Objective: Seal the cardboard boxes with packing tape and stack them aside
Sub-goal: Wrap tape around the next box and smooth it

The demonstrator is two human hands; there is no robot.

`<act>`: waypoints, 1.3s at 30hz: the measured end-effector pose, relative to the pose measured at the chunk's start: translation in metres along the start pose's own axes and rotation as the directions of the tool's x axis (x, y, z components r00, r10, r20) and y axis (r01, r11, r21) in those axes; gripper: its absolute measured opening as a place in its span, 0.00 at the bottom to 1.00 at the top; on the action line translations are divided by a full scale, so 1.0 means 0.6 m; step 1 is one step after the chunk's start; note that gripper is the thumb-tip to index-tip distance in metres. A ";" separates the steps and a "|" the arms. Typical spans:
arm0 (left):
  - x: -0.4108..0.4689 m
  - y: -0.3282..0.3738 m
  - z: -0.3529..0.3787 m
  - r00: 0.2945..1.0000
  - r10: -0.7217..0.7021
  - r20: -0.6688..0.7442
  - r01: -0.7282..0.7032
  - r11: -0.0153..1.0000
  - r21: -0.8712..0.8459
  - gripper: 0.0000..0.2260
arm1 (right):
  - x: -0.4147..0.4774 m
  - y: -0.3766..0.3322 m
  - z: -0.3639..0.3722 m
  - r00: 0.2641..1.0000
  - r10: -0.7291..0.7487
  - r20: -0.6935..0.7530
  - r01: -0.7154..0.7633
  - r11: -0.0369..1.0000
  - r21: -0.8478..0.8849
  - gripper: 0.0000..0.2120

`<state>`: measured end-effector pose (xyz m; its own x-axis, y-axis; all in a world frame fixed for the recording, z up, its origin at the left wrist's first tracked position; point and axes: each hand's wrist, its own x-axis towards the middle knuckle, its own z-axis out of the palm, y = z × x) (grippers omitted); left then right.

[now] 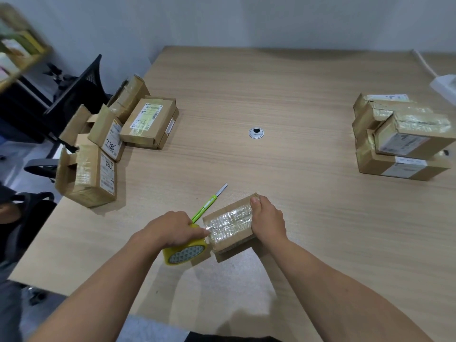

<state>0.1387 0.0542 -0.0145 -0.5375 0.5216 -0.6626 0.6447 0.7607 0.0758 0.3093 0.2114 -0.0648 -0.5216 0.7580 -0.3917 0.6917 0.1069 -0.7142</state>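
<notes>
Lengthwise between the hands runs the box (229, 222): the left hand (172, 229) grips the roll (185, 253) at one end, and the right hand (267, 219) clasps the other. The knife (206, 207) lies nearer the left hand.

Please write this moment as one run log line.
step: taping box | left hand: grips tape roll | right hand: holds box | cutter: on table

Before me spreads a wood-grain table (296, 95); a silver grommet (256, 132) sits at its middle; a green cutter (209, 203) lies nearer me, blade out; off my left, a black chair (79, 87) and a shelf (22, 53); far right, a white power strip (444, 85).
</notes>
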 end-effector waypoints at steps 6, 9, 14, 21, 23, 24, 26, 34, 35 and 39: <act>0.011 -0.006 0.022 1.000 0.006 0.001 -0.006 0.999 -0.051 0.29 | 0.001 0.001 -0.001 1.000 -0.023 -0.002 0.023 1.000 0.017 0.18; 0.013 -0.011 0.029 1.000 0.026 -0.003 -0.026 0.994 -0.110 0.28 | 0.000 0.002 -0.004 0.999 -0.033 -0.001 0.033 0.998 0.061 0.16; 0.008 -0.019 0.043 0.998 0.070 0.004 -0.065 0.947 -0.314 0.22 | -0.001 0.004 -0.004 0.999 -0.036 0.019 0.033 0.987 0.157 0.20; 0.005 -0.011 0.034 0.985 0.155 -0.082 -0.175 0.888 -0.425 0.20 | 0.002 0.014 -0.007 0.999 -0.004 -0.036 0.012 0.976 0.217 0.16; 0.002 -0.005 0.019 0.975 0.185 -0.124 -0.221 0.877 -0.427 0.24 | 0.003 0.018 -0.013 0.998 0.009 -0.062 0.007 0.968 0.250 0.19; 0.001 -0.003 0.009 0.968 0.198 -0.155 -0.248 0.855 -0.455 0.25 | 0.004 0.020 -0.017 0.997 0.026 -0.071 -0.005 0.959 0.285 0.19; -0.002 -0.004 -0.009 0.948 0.215 -0.235 -0.313 0.769 -0.557 0.25 | 0.010 0.028 -0.021 0.993 0.078 -0.086 -0.043 0.936 0.348 0.19; -0.013 0.025 -0.062 0.856 0.304 -0.418 -0.516 0.457 -0.724 0.17 | 0.019 0.041 -0.010 0.952 0.300 0.058 -0.262 0.705 0.659 0.19; -0.013 0.029 -0.065 0.852 0.310 -0.422 -0.522 0.441 -0.730 0.16 | 0.019 0.043 -0.007 0.949 0.307 0.066 -0.272 0.696 0.665 0.19; -0.010 0.043 -0.068 0.844 0.338 -0.416 -0.528 0.394 -0.752 0.13 | 0.024 0.050 -0.009 0.944 0.328 0.024 -0.273 0.738 0.617 0.21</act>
<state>0.1366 0.0865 0.0218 -0.4622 0.8580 -0.2241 0.1288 0.3150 0.9403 0.3255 0.2292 -0.0889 -0.2776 0.7351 -0.6185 0.3446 -0.5248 -0.7784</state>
